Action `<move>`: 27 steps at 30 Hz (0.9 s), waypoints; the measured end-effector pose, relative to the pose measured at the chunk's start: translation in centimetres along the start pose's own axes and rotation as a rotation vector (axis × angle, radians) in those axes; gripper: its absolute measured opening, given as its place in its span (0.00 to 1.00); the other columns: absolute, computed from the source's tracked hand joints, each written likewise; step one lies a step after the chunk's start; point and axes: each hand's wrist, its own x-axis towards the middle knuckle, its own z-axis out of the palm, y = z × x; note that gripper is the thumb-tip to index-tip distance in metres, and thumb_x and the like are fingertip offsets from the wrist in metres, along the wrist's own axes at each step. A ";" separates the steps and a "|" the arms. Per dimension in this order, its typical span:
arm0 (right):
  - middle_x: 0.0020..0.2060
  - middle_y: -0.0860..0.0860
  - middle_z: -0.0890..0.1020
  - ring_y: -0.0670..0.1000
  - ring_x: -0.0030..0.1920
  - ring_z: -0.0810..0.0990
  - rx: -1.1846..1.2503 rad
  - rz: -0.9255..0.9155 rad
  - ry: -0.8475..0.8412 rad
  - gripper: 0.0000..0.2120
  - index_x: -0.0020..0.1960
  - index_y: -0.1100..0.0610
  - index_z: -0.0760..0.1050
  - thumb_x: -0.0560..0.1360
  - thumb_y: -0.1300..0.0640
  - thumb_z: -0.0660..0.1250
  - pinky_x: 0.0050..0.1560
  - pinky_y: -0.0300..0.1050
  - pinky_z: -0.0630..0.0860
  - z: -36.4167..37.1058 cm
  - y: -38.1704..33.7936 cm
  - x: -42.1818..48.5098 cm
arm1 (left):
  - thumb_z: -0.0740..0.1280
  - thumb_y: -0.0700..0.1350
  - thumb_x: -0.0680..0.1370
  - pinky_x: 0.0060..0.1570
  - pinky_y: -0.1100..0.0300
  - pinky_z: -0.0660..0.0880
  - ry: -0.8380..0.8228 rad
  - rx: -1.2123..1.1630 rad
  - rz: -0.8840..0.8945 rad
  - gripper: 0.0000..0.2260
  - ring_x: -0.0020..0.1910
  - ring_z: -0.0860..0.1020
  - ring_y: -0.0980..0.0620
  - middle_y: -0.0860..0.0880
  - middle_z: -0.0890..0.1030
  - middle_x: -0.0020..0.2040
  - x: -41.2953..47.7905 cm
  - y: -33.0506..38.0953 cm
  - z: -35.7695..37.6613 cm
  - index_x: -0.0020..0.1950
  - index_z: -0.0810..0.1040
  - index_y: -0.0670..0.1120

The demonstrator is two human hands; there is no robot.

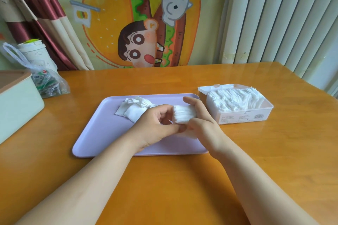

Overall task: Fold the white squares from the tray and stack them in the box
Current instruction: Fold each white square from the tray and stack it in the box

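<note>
The white square point(184, 115) looks very light, soft and limp, so a gentle pinch at its edges should hold it best. It is held above the right half of the tray point(91, 144). The left hand point(157, 124) pinches its left end with curled fingers. The right hand point(199, 120) has its fingers over the top and its thumb underneath. Loose squares point(133, 108) lie near the tray's far edge. The box point(243, 117) stands beside its right edge.

Nothing legible anywhere. The box point(243, 116), at 3 o'clock from the tray point(109, 133), has printed labels on its front wall, too small to read. Packets point(48, 82) in the plastic bag point(60, 87) at 10 o'clock show blurred green-and-red print.
</note>
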 end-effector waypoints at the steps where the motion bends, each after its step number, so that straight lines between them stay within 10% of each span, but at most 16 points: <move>1: 0.65 0.55 0.76 0.36 0.47 0.85 0.024 0.004 -0.007 0.29 0.76 0.51 0.66 0.80 0.71 0.54 0.42 0.30 0.79 -0.3 -0.2 0.0 | 0.78 0.40 0.75 0.59 0.49 0.79 -0.006 0.009 0.004 0.13 0.50 0.81 0.52 0.46 0.86 0.53 0.2 0.3 0.1 0.57 0.83 0.49; 3: 0.59 0.52 0.79 0.35 0.38 0.84 0.100 0.020 0.005 0.27 0.75 0.52 0.67 0.80 0.72 0.54 0.37 0.27 0.75 -0.7 -0.4 0.0 | 0.77 0.43 0.76 0.55 0.53 0.79 0.012 0.024 0.021 0.10 0.48 0.81 0.54 0.47 0.86 0.51 0.7 0.8 0.3 0.56 0.84 0.49; 8: 0.68 0.43 0.76 0.39 0.67 0.76 0.155 0.009 0.163 0.35 0.74 0.49 0.70 0.68 0.53 0.72 0.64 0.41 0.76 -1.6 -1.9 0.3 | 0.72 0.38 0.79 0.34 0.74 0.71 0.067 -0.098 0.018 0.07 0.34 0.79 0.65 0.57 0.85 0.39 2.3 2.4 1.1 0.57 0.84 0.44; 15: 0.48 0.54 0.89 0.50 0.53 0.87 0.081 0.081 0.145 0.11 0.55 0.58 0.86 0.75 0.53 0.75 0.51 0.49 0.80 -9.2 -5.0 0.6 | 0.68 0.41 0.83 0.35 0.73 0.71 0.005 -0.104 0.038 0.10 0.39 0.80 0.67 0.57 0.87 0.45 6.8 6.5 4.8 0.63 0.83 0.45; 21: 0.40 0.56 0.79 0.53 0.36 0.73 -0.064 0.064 0.597 0.09 0.48 0.62 0.76 0.72 0.58 0.70 0.34 0.47 0.68 -16.3 -6.3 1.3 | 0.71 0.43 0.81 0.36 0.69 0.74 0.053 0.025 0.041 0.08 0.43 0.82 0.56 0.51 0.87 0.49 11.0 7.6 8.8 0.60 0.83 0.49; 27: 0.29 0.50 0.71 0.53 0.31 0.69 -0.447 0.270 0.559 0.12 0.36 0.57 0.72 0.72 0.51 0.68 0.33 0.44 0.64 -18.9 -4.4 1.9 | 0.66 0.38 0.81 0.30 0.76 0.66 -0.223 0.483 0.168 0.10 0.28 0.74 0.70 0.73 0.76 0.29 13.3 8.9 12.4 0.57 0.82 0.50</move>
